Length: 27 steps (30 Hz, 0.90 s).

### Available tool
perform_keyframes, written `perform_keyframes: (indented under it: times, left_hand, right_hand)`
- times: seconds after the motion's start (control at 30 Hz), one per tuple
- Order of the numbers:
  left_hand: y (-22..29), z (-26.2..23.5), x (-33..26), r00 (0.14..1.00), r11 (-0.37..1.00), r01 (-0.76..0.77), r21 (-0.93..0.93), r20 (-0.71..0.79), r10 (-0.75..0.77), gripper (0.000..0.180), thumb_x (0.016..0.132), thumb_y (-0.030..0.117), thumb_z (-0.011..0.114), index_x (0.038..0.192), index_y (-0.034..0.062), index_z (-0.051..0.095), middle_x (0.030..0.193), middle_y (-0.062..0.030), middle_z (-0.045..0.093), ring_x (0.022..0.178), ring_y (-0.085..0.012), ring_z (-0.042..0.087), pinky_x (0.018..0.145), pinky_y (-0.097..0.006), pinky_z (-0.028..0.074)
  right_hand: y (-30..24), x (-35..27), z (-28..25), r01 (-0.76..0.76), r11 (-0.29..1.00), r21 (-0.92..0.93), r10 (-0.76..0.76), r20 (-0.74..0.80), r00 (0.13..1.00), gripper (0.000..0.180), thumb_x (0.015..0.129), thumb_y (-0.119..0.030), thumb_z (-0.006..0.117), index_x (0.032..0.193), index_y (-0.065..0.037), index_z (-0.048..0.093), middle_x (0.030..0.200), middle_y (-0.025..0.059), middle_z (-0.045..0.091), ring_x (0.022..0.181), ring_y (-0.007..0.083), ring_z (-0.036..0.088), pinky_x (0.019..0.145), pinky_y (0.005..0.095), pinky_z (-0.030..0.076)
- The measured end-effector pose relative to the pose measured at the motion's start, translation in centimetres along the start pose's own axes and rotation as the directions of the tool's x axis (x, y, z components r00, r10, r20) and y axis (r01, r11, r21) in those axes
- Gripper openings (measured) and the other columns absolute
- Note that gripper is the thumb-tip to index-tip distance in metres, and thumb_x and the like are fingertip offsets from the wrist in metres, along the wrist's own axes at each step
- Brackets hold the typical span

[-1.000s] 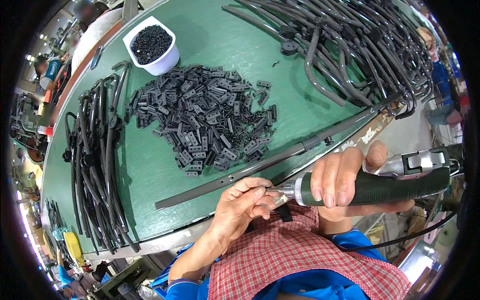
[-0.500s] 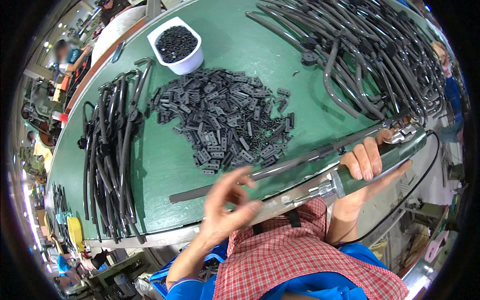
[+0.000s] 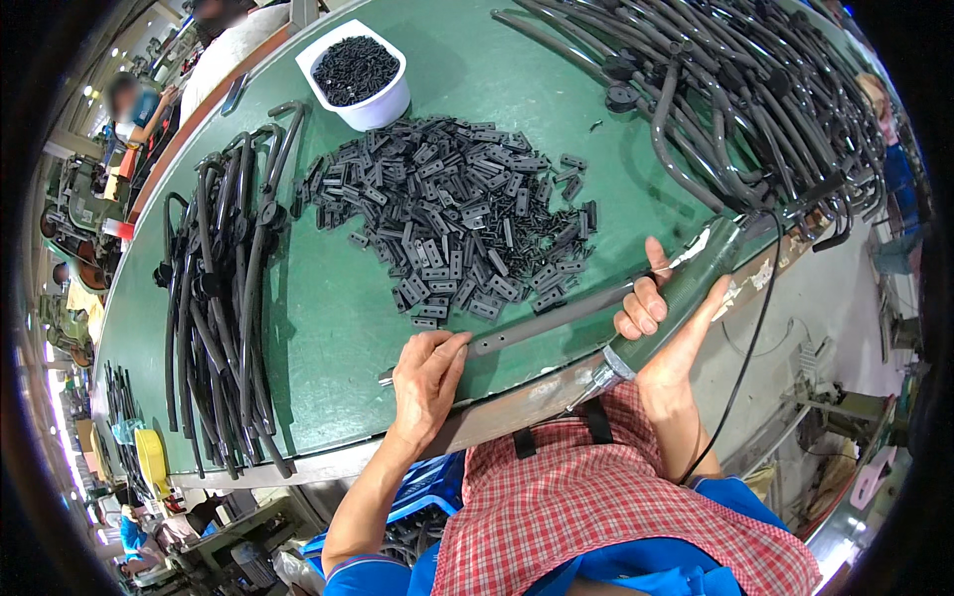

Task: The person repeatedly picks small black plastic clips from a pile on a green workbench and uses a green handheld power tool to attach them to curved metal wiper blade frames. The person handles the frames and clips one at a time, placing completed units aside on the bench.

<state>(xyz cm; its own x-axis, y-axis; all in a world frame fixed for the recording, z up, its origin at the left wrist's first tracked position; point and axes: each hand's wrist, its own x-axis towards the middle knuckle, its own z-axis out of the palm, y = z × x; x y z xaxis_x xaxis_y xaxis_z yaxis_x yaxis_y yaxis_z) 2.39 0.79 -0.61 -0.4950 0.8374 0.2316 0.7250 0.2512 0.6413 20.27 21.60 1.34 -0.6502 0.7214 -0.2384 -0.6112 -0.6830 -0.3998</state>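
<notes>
The left hand (image 3: 427,377), open earlier, now grips the dark tube (image 3: 556,320); the right hand (image 3: 679,356) still holds the green screwdriver (image 3: 688,288).

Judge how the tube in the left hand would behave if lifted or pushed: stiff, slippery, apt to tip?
The tube is likely stiff: its visible length looks nearly straight. Lifted there, its far end might dip, since the left hand holds it near one end. Its smooth-looking surface could let it slide on the table.

There are two hands (image 3: 425,377), one green driver (image 3: 696,278), one loose tube (image 3: 556,320), one white tub (image 3: 383,111), two large tube piles (image 3: 211,288), and uncountably many black blocks (image 3: 477,209).
</notes>
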Motion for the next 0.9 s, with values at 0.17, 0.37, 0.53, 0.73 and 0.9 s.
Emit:
perform_keyframes:
  times: [0.17, 0.37, 0.53, 0.73, 0.9]
  left_hand:
    - [-0.1, -0.6, 0.9, 0.993, 0.99, 0.093, -0.104, 0.079, -0.085, 0.022, 0.083, 0.007, 0.065, 0.105, 0.0027, 0.066, 0.097, -0.0132, 0.062, 0.087, -0.0288, 0.06, 0.076, -0.037, 0.049]
    - [0.5, -1.3, 12.8, 0.913, 0.924, -0.375, 0.07, 0.198, 0.356, 0.025, 0.079, 0.003, 0.065, 0.103, 0.0039, 0.064, 0.104, -0.0127, 0.061, 0.094, -0.0304, 0.059, 0.082, -0.038, 0.049]
    - [-0.2, 2.3, 21.1, 0.691, 0.651, -0.705, 0.281, 0.475, 0.544, 0.032, 0.073, 0.004, 0.062, 0.106, 0.0084, 0.061, 0.119, -0.011, 0.053, 0.111, -0.0308, 0.049, 0.091, -0.04, 0.044]
    - [-0.2, 1.7, 21.9, 0.707, 0.682, -0.657, 0.322, 0.576, 0.41, 0.024, 0.078, 0.01, 0.065, 0.101, 0.0048, 0.06, 0.105, -0.0102, 0.057, 0.099, -0.0293, 0.053, 0.084, -0.04, 0.045]
    - [1.7, -2.3, 15.5, 0.898, 0.958, -0.284, 0.034, 0.358, 0.254, 0.026, 0.076, 0.008, 0.068, 0.101, 0.0019, 0.06, 0.09, -0.0129, 0.062, 0.081, -0.0277, 0.061, 0.07, -0.035, 0.05]
  right_hand:
    - [-0.1, -0.2, -0.1, 0.01, 1.0, -0.023, -0.01, 0.015, 1.0, 0.092, 0.081, -0.082, 0.028, 0.131, -0.007, 0.049, 0.057, -0.0024, 0.04, 0.049, 0.0103, 0.038, 0.049, 0.027, 0.036]
    - [-0.3, -0.1, -0.6, -0.058, 0.998, 0.024, 0.057, 0.051, 0.997, 0.095, 0.079, -0.084, 0.028, 0.135, -0.01, 0.046, 0.057, -0.0004, 0.043, 0.049, 0.0127, 0.041, 0.05, 0.0297, 0.036]
    - [-0.2, -0.2, -0.2, -0.055, 0.997, 0.052, 0.055, -0.008, 0.998, 0.093, 0.081, -0.081, 0.029, 0.135, -0.007, 0.045, 0.055, -0.0013, 0.041, 0.044, 0.0116, 0.038, 0.044, 0.0282, 0.034]
    - [-0.4, -0.2, -0.1, -0.066, 0.996, 0.053, 0.067, -0.014, 0.998, 0.092, 0.082, -0.081, 0.029, 0.135, -0.007, 0.046, 0.055, -0.0009, 0.042, 0.045, 0.0118, 0.039, 0.044, 0.0284, 0.035]
    - [-0.7, -0.2, -1.0, -0.064, 0.997, 0.053, 0.065, -0.01, 0.998, 0.093, 0.08, -0.082, 0.028, 0.134, -0.008, 0.046, 0.057, -0.0007, 0.042, 0.048, 0.0127, 0.04, 0.048, 0.0293, 0.036]
